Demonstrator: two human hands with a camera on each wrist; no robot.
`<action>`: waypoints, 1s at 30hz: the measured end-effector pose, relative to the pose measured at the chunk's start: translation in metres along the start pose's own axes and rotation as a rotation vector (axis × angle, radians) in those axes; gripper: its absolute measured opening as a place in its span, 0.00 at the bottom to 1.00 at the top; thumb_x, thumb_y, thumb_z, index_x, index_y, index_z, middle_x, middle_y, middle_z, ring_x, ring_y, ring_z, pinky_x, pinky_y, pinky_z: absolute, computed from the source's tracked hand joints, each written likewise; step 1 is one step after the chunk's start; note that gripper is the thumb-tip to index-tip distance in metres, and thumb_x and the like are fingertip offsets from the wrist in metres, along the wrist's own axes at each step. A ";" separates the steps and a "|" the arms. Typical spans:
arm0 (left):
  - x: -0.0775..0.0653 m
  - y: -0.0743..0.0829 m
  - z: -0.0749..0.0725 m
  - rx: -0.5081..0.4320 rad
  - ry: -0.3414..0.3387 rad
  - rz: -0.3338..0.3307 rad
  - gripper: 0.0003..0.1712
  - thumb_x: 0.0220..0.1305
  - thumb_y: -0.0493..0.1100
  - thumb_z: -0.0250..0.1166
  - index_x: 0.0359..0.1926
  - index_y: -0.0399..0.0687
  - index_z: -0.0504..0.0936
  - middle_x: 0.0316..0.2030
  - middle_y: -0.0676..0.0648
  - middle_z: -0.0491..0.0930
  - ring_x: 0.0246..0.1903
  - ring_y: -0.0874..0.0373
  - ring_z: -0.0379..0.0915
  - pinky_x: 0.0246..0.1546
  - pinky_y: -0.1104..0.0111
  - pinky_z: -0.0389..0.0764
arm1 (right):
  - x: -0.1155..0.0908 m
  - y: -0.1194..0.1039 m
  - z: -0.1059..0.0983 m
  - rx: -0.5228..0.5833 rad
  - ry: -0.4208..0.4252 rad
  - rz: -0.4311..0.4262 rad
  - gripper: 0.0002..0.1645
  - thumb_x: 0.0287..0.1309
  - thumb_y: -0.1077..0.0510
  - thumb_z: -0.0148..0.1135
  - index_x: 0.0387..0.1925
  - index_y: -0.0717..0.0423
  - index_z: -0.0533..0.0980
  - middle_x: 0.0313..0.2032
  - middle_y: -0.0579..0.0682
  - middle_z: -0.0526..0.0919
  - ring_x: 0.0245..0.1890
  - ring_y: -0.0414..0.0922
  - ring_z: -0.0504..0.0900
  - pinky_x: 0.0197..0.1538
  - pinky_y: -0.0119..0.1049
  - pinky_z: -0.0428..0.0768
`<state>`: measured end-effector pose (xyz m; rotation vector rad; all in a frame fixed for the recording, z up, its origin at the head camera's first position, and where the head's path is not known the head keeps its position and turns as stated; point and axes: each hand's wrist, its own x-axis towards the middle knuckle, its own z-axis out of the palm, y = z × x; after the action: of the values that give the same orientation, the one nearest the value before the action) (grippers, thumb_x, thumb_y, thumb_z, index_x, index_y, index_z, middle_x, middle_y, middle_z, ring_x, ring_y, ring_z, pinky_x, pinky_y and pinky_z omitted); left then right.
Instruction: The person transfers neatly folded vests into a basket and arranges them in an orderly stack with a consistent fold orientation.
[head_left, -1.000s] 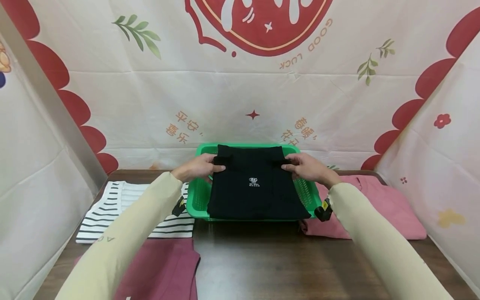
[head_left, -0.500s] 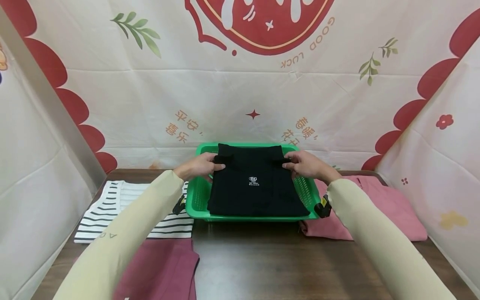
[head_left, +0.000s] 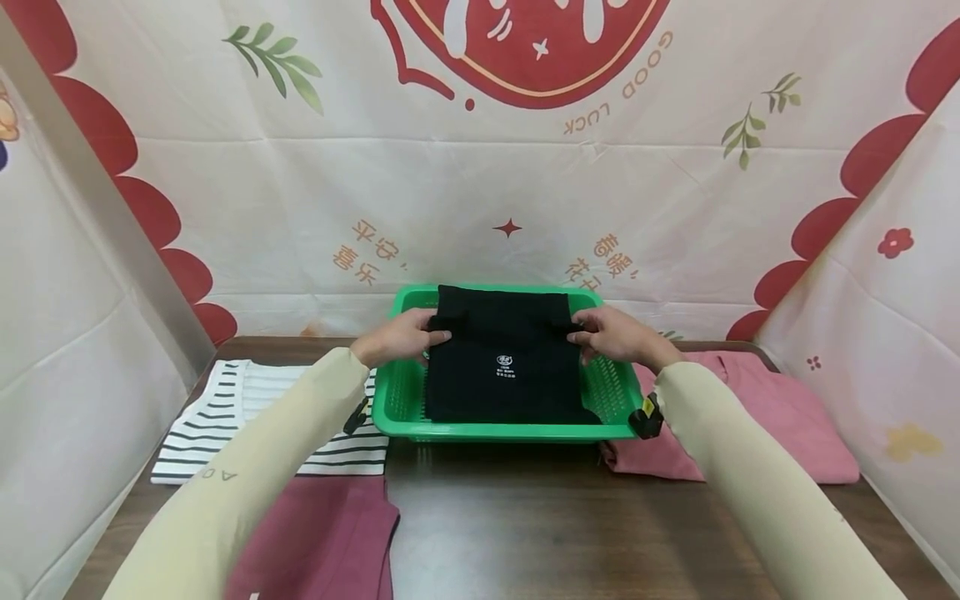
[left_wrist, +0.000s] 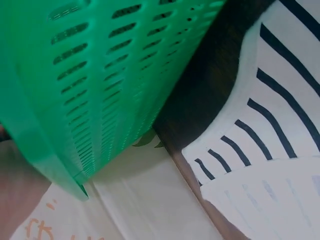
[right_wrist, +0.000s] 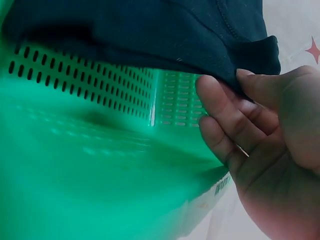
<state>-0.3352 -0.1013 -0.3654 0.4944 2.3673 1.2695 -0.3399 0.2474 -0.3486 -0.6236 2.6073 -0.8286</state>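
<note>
A folded black T-shirt (head_left: 510, 387) with a small white print lies within the green plastic basket (head_left: 506, 432), its far edge raised over the basket's back. My left hand (head_left: 401, 336) pinches the shirt's left side near the far end, thumb on top. On the opposite side my right hand (head_left: 618, 335) pinches the matching edge. The right wrist view shows thumb and fingers of the right hand (right_wrist: 270, 120) gripping the black cloth above the slotted basket wall (right_wrist: 90, 75). Mostly the basket's outer side (left_wrist: 110, 75) fills the left wrist view, with the left hand (left_wrist: 20, 185) partly hidden behind its rim.
To the left lie a folded black-and-white striped shirt (head_left: 345, 454) and a maroon garment (head_left: 322, 533). A folded pink garment (head_left: 772, 417) sits to the right on the brown wooden table (head_left: 510, 517). A printed white curtain (head_left: 480, 183) hangs close behind the basket.
The black shirt's near edge has sunk from over the basket's front rim to inside it. Both hands keep their grip and have hardly moved.
</note>
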 end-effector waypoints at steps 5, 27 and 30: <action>0.000 -0.001 0.005 0.062 -0.006 -0.029 0.29 0.71 0.43 0.51 0.70 0.45 0.57 0.66 0.36 0.63 0.39 0.51 0.80 0.42 0.57 0.83 | 0.000 0.000 0.001 -0.003 -0.009 0.005 0.08 0.69 0.61 0.48 0.37 0.63 0.70 0.23 0.57 0.73 0.31 0.53 0.84 0.38 0.50 0.80; 0.000 0.002 0.009 0.222 -0.011 -0.094 0.34 0.73 0.48 0.46 0.73 0.41 0.46 0.73 0.38 0.47 0.36 0.56 0.83 0.62 0.52 0.67 | 0.002 -0.008 0.003 -0.126 -0.048 0.018 0.27 0.70 0.59 0.46 0.65 0.70 0.61 0.35 0.62 0.83 0.31 0.50 0.83 0.48 0.55 0.78; 0.001 0.001 0.009 0.227 0.002 -0.088 0.34 0.73 0.49 0.46 0.73 0.41 0.47 0.73 0.38 0.49 0.35 0.56 0.83 0.61 0.52 0.68 | 0.002 -0.009 0.004 -0.134 -0.052 0.023 0.27 0.70 0.59 0.46 0.65 0.70 0.60 0.35 0.61 0.83 0.31 0.50 0.83 0.49 0.56 0.77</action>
<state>-0.3312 -0.0942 -0.3693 0.4501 2.5193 0.9689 -0.3377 0.2382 -0.3466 -0.6417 2.6328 -0.6264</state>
